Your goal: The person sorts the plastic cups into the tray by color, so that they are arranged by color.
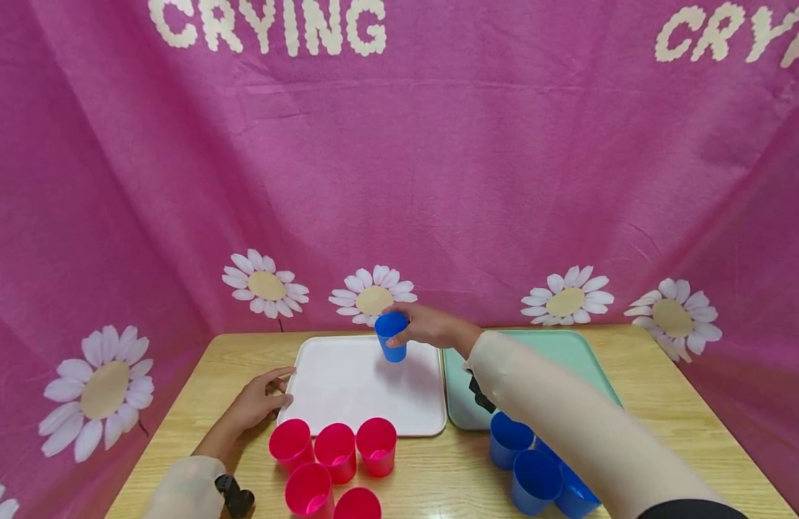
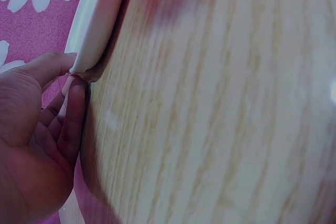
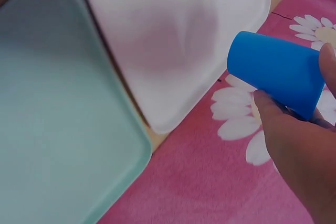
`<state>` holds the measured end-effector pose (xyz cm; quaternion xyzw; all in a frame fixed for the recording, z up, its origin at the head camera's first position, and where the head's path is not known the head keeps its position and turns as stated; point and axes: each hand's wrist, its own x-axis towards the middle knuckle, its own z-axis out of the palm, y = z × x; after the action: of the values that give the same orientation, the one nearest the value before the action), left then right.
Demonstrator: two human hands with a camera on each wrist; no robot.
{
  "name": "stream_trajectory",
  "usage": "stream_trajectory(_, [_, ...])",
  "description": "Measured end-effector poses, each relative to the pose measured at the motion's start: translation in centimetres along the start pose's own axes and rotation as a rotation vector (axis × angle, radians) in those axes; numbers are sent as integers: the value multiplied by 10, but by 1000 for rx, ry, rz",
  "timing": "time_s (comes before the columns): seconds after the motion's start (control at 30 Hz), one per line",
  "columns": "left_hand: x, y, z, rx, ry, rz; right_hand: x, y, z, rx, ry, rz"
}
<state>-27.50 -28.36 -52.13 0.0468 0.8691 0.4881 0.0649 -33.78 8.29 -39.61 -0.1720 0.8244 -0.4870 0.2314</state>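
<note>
I've got the right hand (image 1: 432,326) clasped round the small blue plastic cup (image 1: 391,336), held at the white plastic tray's (image 1: 347,389) far edge, abt 12 o'clock; left hand (image 1: 259,404) rests relaxed-fingered on the tray's 9 o'clock edge, steadying it. To do it well I'd lower straight, base flat, before letting go. Cup's upright: long axis vertical, mouth up.
</note>
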Motion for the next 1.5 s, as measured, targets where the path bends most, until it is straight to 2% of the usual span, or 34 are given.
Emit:
stream_trajectory(0.43, [1,0,1,24,2,-7,31,4,44,123,54,-7])
stream_trajectory(0.73, [1,2,1,28,6,-23,48,7,65,31,122,-19])
stream_trajectory(1.0, [-1,3,1,36,11,-28,52,5,75,14,122,-30])
stream_trajectory(1.5, [-1,5,2,32,12,-47,54,7,77,-18,128,-1])
